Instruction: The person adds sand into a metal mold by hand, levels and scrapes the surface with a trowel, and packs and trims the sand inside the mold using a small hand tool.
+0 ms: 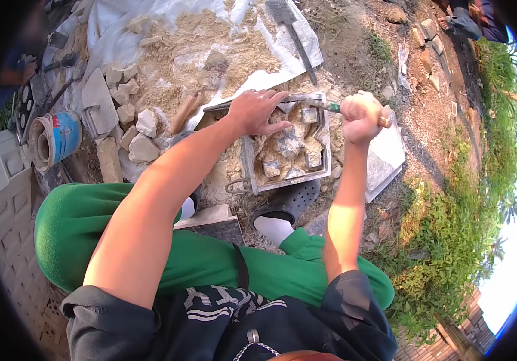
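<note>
My left hand (258, 112) lies over the far left corner of a rectangular metal mould (327, 135), fingers stretched out and thumb apart. A narrow dark bar (215, 107) runs out from under its palm along the mould's far edge. My right hand (359, 118) is closed round a tool with a wooden handle (384, 122) and a green band. The tool's metal end reaches over the mould's far right corner; its exact kind I cannot make out. Inside the mould are pale sandy material (297, 147) and several grey metal blocks (271, 168).
Broken pale stones (144, 123) lie to the left by a blue and red bucket (66, 138). A long-handled dark tool (297, 42) rests on a white sheet (114, 30) with sandy powder. A flat slab (386, 153) is at right. Other people show at both upper edges.
</note>
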`<state>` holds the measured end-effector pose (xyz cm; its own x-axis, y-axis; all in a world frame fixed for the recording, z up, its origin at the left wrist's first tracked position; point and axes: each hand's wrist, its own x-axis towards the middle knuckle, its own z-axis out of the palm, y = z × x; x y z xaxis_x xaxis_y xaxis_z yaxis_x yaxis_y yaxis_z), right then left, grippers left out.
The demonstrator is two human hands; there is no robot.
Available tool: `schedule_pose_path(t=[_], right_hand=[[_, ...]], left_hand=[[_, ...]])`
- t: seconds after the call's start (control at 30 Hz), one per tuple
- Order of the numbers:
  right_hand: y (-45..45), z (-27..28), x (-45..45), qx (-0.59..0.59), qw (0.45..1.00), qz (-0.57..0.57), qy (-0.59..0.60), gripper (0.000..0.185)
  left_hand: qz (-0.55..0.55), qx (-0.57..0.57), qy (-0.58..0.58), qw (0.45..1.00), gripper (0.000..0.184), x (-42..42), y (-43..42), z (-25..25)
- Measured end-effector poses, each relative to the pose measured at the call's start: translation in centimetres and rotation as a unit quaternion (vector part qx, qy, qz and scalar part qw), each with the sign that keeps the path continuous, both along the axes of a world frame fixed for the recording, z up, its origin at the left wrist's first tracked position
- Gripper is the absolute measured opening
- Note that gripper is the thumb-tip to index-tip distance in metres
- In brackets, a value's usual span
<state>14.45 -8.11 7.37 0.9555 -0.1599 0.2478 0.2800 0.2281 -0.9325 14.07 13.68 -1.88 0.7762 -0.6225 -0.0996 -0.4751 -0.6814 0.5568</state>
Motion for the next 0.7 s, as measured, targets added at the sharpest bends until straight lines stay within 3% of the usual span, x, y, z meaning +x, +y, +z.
schedule_pose_path(t=[0.07, 0.2, 0.27, 0.3, 0.4, 0.47, 0.53, 0.63, 0.7], right_hand=[[-0.4, -2.9, 0.6, 0.011, 0.997, 0.058, 0.043, 0.034], [-1.0, 0.5, 0.1, -0.018, 0.996, 0.085, 0.009, 0.036], [-0.8, -1.9, 0.1, 0.0, 0.995, 0.097, -0.003, 0.037], [0.6, -2.7, 0.3, -0.026, 0.995, 0.076, 0.06, 0.037], [-0.3, -0.9, 0.1, -0.037, 0.993, 0.112, 0.012, 0.037], [-0.1, -1.1, -0.7, -0.027, 0.996, 0.081, -0.034, 0.036], [0.8, -2.3, -0.6, -0.059, 0.996, 0.047, 0.045, 0.033], [0.1, -1.8, -0.7, -0.07, 0.995, 0.073, 0.001, 0.032], [0.3, -3.0, -0.5, -0.043, 0.998, 0.024, -0.025, 0.031]], left_hand=[[0.0, -0.009, -0.008, 1.0, 0.077, -0.3, 0.0, -0.4], [0.008, -0.019, -0.008, 1.0, 0.075, -0.1, 0.1, -0.2], [0.007, -0.019, -0.007, 1.0, 0.075, -0.1, 0.2, 0.0], [0.008, -0.021, -0.008, 1.0, 0.075, -0.1, 0.1, 0.2], [0.011, -0.029, -0.02, 0.999, 0.075, -0.2, 0.0, -0.1], [0.016, -0.031, -0.033, 0.999, 0.074, 0.5, 0.1, -0.3], [0.012, -0.034, -0.04, 0.999, 0.073, -0.2, 0.0, -0.2], [0.012, -0.016, -0.023, 1.0, 0.072, -0.3, -0.1, 0.0], [0.016, -0.009, -0.015, 1.0, 0.072, -0.2, 0.0, 0.1]])
